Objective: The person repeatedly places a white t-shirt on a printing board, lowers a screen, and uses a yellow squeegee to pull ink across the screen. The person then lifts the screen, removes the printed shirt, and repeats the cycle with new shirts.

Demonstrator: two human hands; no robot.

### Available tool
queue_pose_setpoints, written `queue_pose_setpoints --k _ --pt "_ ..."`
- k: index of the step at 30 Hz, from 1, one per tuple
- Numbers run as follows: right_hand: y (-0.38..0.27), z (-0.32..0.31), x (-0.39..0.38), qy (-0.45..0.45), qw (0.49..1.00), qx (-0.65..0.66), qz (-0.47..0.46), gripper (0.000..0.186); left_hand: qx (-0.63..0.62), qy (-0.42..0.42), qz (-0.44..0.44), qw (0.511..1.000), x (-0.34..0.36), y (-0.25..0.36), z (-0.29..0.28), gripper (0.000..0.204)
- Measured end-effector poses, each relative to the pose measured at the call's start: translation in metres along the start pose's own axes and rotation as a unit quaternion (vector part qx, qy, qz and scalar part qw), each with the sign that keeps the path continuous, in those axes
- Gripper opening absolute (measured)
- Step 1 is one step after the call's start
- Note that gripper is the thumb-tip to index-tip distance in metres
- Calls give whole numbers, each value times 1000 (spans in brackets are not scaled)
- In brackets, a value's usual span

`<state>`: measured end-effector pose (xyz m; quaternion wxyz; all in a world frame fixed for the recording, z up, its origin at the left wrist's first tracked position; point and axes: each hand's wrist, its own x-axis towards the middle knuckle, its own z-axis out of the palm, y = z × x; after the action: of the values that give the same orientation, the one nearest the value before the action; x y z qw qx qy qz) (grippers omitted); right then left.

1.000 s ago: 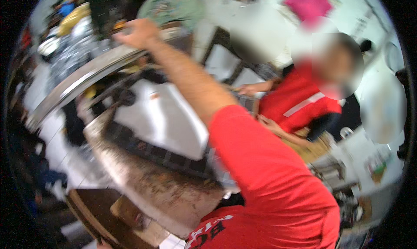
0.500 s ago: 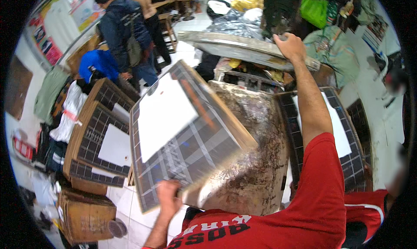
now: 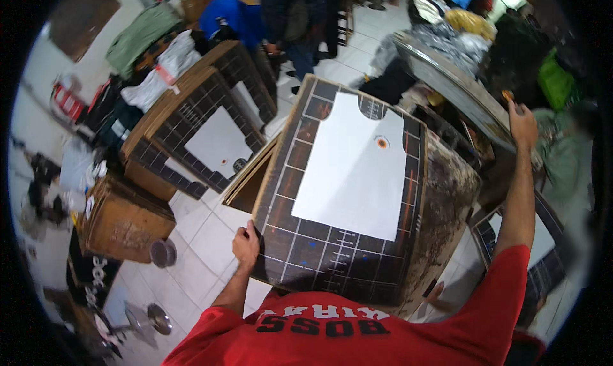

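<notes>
A black board with white grid lines [image 3: 295, 241] lies over the stained table [image 3: 450, 200] in front of me. On it rests a white shirt-shaped panel [image 3: 348, 174] with a small orange and dark round print. My left hand [image 3: 246, 243] is closed on the board's near left edge. Up at the right, my right hand [image 3: 523, 125] grips the end of a long, worn screen frame [image 3: 450, 79], which stands tilted up on edge behind the table. The fingertips of my right hand are partly hidden.
Similar boards with white panels [image 3: 217, 142] lean stacked at the left; another board [image 3: 539, 235] is at the right. Brown boards [image 3: 131, 222] stand lower left by a round tub [image 3: 163, 253]. Plastic bags [image 3: 450, 44] lie beyond the frame. A person [image 3: 294, 21] stands at the back.
The tilted board has swung round and down over the table, my left hand still at its edge. My right hand stays on the raised frame. The head view has turned left.
</notes>
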<state>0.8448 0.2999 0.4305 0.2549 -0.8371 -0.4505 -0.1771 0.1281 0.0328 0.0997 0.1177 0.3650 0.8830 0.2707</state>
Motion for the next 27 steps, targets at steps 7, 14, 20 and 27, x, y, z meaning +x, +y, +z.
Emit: queue_pose_setpoints --k 7,14,20,27 --pt "32 17 -39 25 999 -25 24 73 87 -130 173 972 41 62 27 67" --pt "-65 -19 -45 71 997 -38 -11 63 80 -362 294 881 58 54 48 78" --pt "-97 -32 -31 78 996 40 -30 55 53 -357 288 887 56 56 35 70" --pt "-96 -44 -27 101 994 -15 -26 57 57 -356 270 893 61 70 42 75"
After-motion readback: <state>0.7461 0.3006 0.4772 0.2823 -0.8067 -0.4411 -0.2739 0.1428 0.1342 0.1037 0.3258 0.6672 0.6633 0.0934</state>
